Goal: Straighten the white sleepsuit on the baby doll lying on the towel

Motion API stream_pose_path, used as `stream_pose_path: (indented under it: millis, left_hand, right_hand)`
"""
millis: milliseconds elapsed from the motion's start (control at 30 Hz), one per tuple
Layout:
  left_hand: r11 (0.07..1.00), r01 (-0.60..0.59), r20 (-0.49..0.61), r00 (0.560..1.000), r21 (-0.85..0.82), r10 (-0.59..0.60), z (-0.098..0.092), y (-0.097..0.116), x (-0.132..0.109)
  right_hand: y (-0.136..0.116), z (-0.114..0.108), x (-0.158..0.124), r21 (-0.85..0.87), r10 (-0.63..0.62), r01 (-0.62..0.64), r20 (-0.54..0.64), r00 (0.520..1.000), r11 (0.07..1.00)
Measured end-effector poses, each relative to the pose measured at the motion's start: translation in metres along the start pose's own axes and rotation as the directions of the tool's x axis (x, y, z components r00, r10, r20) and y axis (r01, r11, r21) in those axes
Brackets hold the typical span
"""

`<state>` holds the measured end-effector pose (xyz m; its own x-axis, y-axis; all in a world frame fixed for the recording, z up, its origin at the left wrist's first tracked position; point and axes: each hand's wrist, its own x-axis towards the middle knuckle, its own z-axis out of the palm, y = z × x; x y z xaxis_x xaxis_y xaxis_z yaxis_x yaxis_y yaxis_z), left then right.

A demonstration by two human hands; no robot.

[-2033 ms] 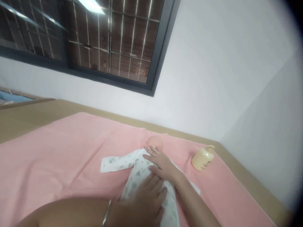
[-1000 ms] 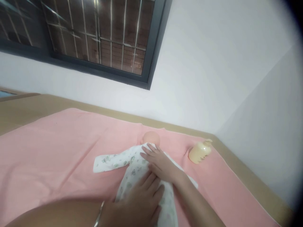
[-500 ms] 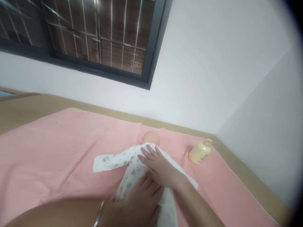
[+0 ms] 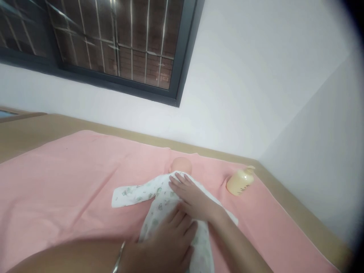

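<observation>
A doll in a white printed baby suit (image 4: 146, 193) lies on a pink sheet (image 4: 93, 178), one sleeve stretched to the left. Only the smooth rounded top of its head (image 4: 181, 165) shows beyond the collar; which way it faces I cannot tell. My right hand (image 4: 192, 195) rests flat on the suit's upper body, fingers spread. Close below it, my left hand (image 4: 173, 235), with a silver bracelet (image 4: 118, 258) at the wrist, lies over the middle of the suit. Its fingers are slightly bent and apart, somewhat blurred, with nothing visible in them.
A cream pump bottle (image 4: 241, 182) leans to the right on the sheet, beyond my right forearm. Bare tan surface (image 4: 298, 216) borders the sheet at the back and right. White walls (image 4: 236, 76) and a dark-framed barred window (image 4: 119, 45) rise behind.
My right hand has shifted very slightly on the suit. My left hand stays over the middle of it. The doll and bottle have not moved.
</observation>
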<state>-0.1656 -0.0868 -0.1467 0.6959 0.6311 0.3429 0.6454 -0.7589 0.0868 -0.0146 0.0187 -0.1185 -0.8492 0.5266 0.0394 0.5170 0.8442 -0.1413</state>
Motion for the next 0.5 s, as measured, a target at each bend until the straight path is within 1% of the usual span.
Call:
stream_pose_path:
  millis: [67, 133, 200, 233, 300, 400, 467, 500]
  left_hand:
    - [0.997, -0.051, -0.01, 0.999, 0.056, 0.052, -0.004, 0.0, -0.001]
    - [0.994, -0.068, -0.009, 0.998, 0.089, 0.069, -0.008, 0.0, -0.001]
    - [0.998, -0.033, 0.013, 0.999, 0.06, 0.032, -0.008, -0.001, 0.0]
    - [1.0, -0.01, 0.026, 1.0, 0.029, 0.009, -0.008, -0.001, 0.001]
    - [1.0, 0.004, 0.051, 0.999, -0.029, -0.003, -0.005, -0.002, 0.002]
    - [0.997, 0.006, 0.041, 0.999, -0.073, -0.003, 0.002, -0.003, 0.002]
    - [0.996, 0.031, 0.028, 0.999, -0.082, -0.029, 0.006, -0.002, 0.001]
    - [0.996, 0.04, 0.019, 0.999, -0.079, -0.039, 0.007, -0.002, 0.0]
  right_hand:
    - [0.012, 0.004, 0.001, 0.023, 0.046, -0.046, -0.013, 0.999, 0.999]
    - [0.017, 0.006, -0.005, 0.062, 0.123, -0.123, -0.002, 0.992, 0.99]
    - [0.012, 0.003, -0.014, 0.091, 0.173, -0.175, 0.027, 0.985, 0.98]
    - [0.007, 0.0, -0.018, 0.094, 0.173, -0.176, 0.038, 0.984, 0.98]
    - [-0.006, -0.006, -0.023, 0.087, 0.119, -0.123, 0.052, 0.992, 0.989]
    - [-0.019, -0.01, -0.018, 0.06, 0.011, -0.013, 0.038, 0.999, 0.998]
    - [-0.015, -0.005, -0.009, 0.027, -0.01, 0.01, 0.008, 1.0, 1.0]
    - [-0.009, -0.001, -0.005, 0.011, 0.002, -0.002, -0.013, 1.0, 1.0]
